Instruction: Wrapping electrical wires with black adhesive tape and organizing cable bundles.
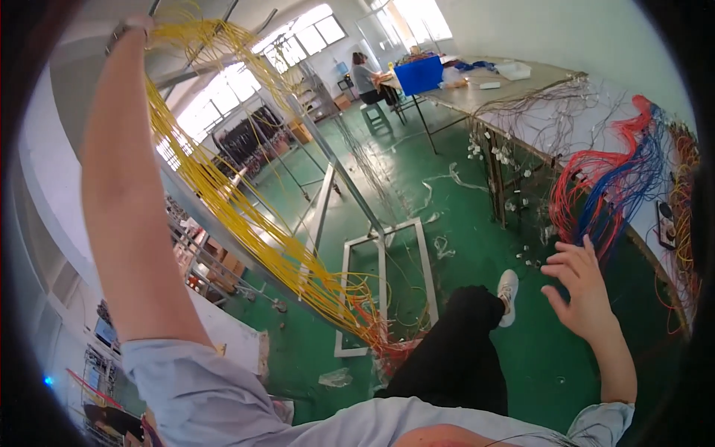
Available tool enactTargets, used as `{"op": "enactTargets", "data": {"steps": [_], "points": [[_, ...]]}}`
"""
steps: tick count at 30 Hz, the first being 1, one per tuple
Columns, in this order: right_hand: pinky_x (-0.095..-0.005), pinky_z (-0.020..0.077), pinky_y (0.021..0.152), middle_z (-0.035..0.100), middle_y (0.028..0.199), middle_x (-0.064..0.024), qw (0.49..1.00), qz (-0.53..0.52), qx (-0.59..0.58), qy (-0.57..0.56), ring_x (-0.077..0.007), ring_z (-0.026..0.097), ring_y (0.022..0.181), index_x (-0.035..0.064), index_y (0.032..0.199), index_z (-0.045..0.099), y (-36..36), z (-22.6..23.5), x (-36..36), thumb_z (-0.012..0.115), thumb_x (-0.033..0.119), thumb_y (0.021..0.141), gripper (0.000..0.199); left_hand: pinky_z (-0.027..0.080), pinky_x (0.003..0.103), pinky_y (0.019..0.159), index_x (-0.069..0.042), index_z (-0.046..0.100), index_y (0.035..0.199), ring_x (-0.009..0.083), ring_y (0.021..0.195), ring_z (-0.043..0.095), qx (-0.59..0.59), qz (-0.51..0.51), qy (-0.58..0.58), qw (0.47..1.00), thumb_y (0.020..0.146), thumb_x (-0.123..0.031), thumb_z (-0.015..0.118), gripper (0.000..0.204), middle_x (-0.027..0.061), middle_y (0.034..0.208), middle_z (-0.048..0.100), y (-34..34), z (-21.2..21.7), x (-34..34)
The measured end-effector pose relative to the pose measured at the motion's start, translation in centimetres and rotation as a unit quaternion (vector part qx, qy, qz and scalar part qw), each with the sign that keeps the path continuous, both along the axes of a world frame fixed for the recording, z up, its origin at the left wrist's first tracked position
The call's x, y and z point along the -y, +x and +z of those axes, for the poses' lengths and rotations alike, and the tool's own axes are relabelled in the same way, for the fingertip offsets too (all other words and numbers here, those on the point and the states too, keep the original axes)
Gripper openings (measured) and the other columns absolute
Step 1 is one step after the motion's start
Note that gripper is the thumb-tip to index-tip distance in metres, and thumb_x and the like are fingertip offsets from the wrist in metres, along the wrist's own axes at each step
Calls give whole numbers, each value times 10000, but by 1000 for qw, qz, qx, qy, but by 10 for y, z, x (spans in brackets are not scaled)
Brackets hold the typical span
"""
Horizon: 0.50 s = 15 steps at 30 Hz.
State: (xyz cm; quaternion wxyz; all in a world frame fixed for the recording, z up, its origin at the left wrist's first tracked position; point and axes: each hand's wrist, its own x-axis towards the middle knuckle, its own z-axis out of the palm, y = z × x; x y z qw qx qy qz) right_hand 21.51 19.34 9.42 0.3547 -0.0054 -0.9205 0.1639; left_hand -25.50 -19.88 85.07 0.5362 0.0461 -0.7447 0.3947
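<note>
- Left hand [134, 28]: raised high at the upper left of the view, at the top of the yellow wire bundle [223, 186]. The fingers are mostly hidden among the strands; it seems closed on them, but the grip cannot be told for certain.
- Yellow wire bundle: a long hank running from the raised hand down along the slanted metal frame [350, 194] to the floor, where it ends in a loose tangle of yellow and reddish ends [376, 335] just beside the person's knee [465, 328].
- Right hand [577, 287]: held out in the air, fingers spread wide, empty and touching nothing. Nearest thing is the red and blue wire harness [618, 179].
- Red and blue wire harness: draped over the near edge of the long worktable [536, 78] at the right, hanging down its side, with thinner grey and orange wires beside it.
- Metal frame: its rectangular base lies flat on the green floor [477, 186]; scraps of wire lie scattered about.
- Blue bin [418, 74]: at the far end of the worktable, with a seated person [365, 78] just behind it.
- Progress, as judged: the yellow bundle is lifted at its upper end only, the lower ends not gathered; the harness on the table looks laid out and untouched by this person. Most of the handling appears left to do.
</note>
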Motion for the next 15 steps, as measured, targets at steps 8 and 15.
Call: {"op": "enactTargets", "data": {"steps": [8, 15], "points": [[-602, 233, 1074, 566, 946, -67, 995, 66, 71, 22, -291, 515, 1114, 109, 898, 627, -34, 14, -4, 723, 126, 696, 224, 526, 396, 841, -72, 662, 1067, 304, 1015, 633, -61, -134, 170, 974, 868, -232, 524, 290, 142, 1141, 634, 44, -176, -32], [-587, 247, 1076, 576, 950, -64, 997, 64, 42, -10, -282, 532, 1084, 114, 899, 636, -39, -5, -15, 723, 141, 709, 211, 516, 394, 844, -134, 673, 1077, 273, 1039, 631, -71, -40, 155, 984, 879, -264, 478, 307, 97, 1131, 647, 81, -155, -32]]}}
